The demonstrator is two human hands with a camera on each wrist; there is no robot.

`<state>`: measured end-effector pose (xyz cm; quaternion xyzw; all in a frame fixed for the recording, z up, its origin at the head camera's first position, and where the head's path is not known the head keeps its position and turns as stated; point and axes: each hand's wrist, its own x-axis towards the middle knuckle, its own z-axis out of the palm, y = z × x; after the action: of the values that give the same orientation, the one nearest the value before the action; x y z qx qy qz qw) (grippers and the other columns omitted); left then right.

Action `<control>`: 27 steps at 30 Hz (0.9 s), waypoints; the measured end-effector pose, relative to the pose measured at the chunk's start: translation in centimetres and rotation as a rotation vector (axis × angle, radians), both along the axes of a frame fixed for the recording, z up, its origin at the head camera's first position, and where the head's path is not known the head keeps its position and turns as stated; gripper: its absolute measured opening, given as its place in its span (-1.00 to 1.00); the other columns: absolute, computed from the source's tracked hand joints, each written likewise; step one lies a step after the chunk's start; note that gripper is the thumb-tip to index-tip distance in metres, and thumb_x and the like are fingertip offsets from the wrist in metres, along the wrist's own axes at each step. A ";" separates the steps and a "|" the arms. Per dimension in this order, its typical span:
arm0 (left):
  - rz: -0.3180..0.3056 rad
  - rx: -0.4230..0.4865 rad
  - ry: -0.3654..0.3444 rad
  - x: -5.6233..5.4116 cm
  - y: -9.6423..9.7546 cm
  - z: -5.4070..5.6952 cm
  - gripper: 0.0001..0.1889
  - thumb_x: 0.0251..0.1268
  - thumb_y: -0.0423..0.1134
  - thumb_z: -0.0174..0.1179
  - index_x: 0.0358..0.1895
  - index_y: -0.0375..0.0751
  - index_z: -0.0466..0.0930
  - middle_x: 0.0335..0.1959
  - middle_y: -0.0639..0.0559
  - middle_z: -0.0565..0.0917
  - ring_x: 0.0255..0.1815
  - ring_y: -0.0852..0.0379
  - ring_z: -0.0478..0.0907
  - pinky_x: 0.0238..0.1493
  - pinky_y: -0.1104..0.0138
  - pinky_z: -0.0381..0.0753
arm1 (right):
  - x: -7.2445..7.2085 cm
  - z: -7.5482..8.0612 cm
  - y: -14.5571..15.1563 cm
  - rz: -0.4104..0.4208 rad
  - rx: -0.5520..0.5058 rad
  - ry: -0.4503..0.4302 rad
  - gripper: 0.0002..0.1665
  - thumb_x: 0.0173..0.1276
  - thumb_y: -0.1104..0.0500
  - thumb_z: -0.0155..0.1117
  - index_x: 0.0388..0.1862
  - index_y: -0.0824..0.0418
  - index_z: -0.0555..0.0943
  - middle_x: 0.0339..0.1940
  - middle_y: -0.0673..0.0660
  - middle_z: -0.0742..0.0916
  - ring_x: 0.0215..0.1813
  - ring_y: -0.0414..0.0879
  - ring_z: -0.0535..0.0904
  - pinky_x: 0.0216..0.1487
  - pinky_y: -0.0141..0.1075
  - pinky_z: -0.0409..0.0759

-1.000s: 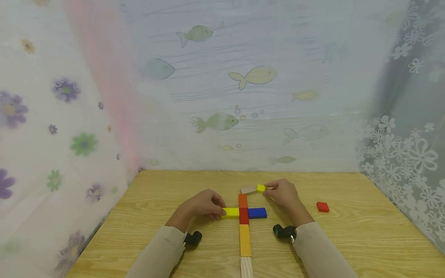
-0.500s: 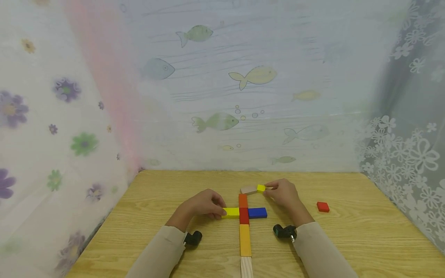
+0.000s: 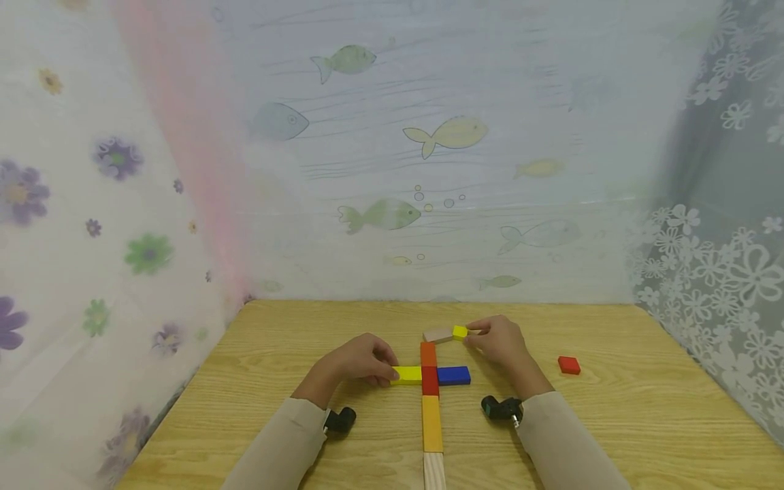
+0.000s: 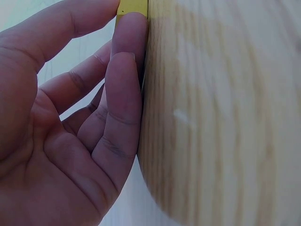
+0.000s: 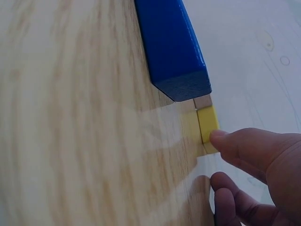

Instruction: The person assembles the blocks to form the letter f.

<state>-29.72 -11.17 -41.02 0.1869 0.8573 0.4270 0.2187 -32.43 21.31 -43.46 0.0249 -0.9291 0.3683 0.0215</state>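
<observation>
My left hand (image 3: 361, 359) pinches the outer end of a yellow block (image 3: 407, 375) lying on the table. Its inner end meets a red block (image 3: 430, 381), with a blue block (image 3: 454, 375) on the opposite side. Thumb and finger of my right hand (image 3: 501, 341) hold the right end of a small yellow block (image 3: 460, 333), which touches a tan wooden block (image 3: 437, 335). In the right wrist view the thumb lies on the small yellow block (image 5: 208, 123); the index finger is mostly hidden. The left wrist view shows only one end of the yellow block (image 4: 133, 6).
An orange block (image 3: 428, 354) joins the red block to the tan one. Toward me, an amber block (image 3: 431, 423) and a pale wooden block (image 3: 434, 471) continue the line. A loose red block (image 3: 569, 365) lies right of my right hand on the table (image 3: 257, 401).
</observation>
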 end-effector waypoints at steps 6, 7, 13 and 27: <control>-0.009 -0.004 0.002 -0.7 -0.2 -0.1 -0.83 0.21 -0.21 0.49 -0.20 -0.18 0.77 -0.39 -0.01 0.78 -0.39 0.07 0.74 -0.25 0.23 0.78 | -0.2 0.1 -0.2 -0.012 -0.007 -0.008 -0.52 0.27 0.03 0.52 0.16 0.11 0.77 -0.08 0.19 0.83 -0.02 0.10 0.72 -0.04 -0.05 0.70; -0.011 -0.005 0.003 -0.8 -0.3 -0.1 -0.83 0.21 -0.21 0.49 -0.20 -0.18 0.77 -0.39 -0.01 0.78 -0.39 0.07 0.74 -0.25 0.23 0.77 | -0.3 0.1 -0.2 -0.012 -0.008 -0.006 -0.52 0.27 0.03 0.53 0.16 0.11 0.76 -0.08 0.19 0.84 -0.01 0.11 0.72 -0.03 -0.04 0.70; -0.020 -0.008 0.009 -1.4 -0.6 -0.2 -0.83 0.22 -0.21 0.49 -0.19 -0.18 0.77 -0.39 -0.01 0.78 -0.39 0.07 0.73 -0.24 0.23 0.77 | -0.7 0.1 -0.2 -0.005 -0.060 -0.031 -0.49 0.30 0.02 0.50 0.21 0.11 0.74 -0.01 0.22 0.82 0.05 0.14 0.71 0.05 0.00 0.70; -0.011 -0.004 0.007 -1.4 -0.6 -0.5 -0.83 0.22 -0.20 0.49 -0.20 -0.16 0.76 -0.38 -0.01 0.78 -0.39 0.07 0.74 -0.24 0.24 0.77 | -0.1 1.3 1.0 0.045 -0.122 -0.061 -0.46 0.43 -0.01 0.41 0.34 0.10 0.65 0.16 0.28 0.76 0.25 0.25 0.63 0.22 0.13 0.63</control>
<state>-31.14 -11.81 -41.47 0.1926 0.8580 0.4233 0.2182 -32.56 22.30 -42.13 0.0330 -0.9044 0.4252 -0.0135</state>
